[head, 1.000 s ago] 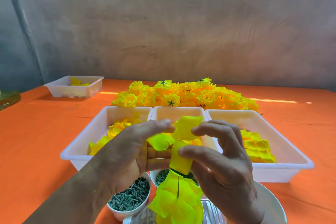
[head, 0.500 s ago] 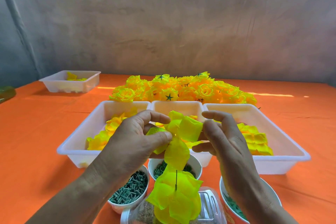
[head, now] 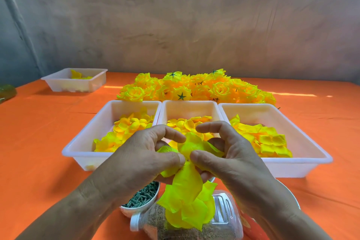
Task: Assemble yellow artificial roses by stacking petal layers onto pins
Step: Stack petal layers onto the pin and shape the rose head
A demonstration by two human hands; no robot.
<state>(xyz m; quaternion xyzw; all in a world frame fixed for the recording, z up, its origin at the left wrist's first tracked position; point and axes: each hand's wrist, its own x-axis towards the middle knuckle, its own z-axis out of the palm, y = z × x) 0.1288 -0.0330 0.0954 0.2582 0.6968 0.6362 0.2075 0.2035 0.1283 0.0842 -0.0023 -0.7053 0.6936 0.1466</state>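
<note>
Both hands meet over the near edge of the middle tray. My left hand (head: 144, 160) and my right hand (head: 231, 160) pinch a yellow petal layer (head: 196, 146) between thumbs and forefingers. Below them hangs a stack of yellow petal layers (head: 187, 202) on a thin pin, mostly hidden by the petals. Three white trays hold loose yellow petals: a left tray (head: 91, 132), a middle tray (head: 190, 107) and a right tray (head: 303, 142). A pile of finished yellow roses (head: 194, 89) lies behind the trays.
A white bowl of dark green pins (head: 142, 198) sits under my left wrist. A clear plastic container (head: 220, 220) lies at the bottom edge. Another white tray (head: 64, 82) with a few petals stands far left on the orange tablecloth (head: 39, 122).
My hands have come closer together and lower, pressing the petal layer between the thumbs. The view has tilted a little, showing more of the trays' contents.
</note>
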